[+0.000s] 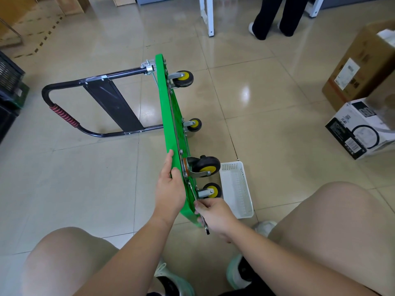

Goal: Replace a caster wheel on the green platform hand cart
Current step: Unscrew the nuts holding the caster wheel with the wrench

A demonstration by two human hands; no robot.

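As it stands on edge, green cart (pixel 168 116), 4 yellow-hubbed casters (pixel 210 166)

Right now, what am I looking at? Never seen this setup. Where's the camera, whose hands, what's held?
One picture, from a camera worn on a person's head, looking down past their knees at a tiled floor. No robot: these are bare hands. The green cart stands on its side edge, wheels pointing right, black handle lying left. The left hand grips the platform's edge. The right hand holds a wrench by the nearest caster. A white basket sits on the floor beside it.
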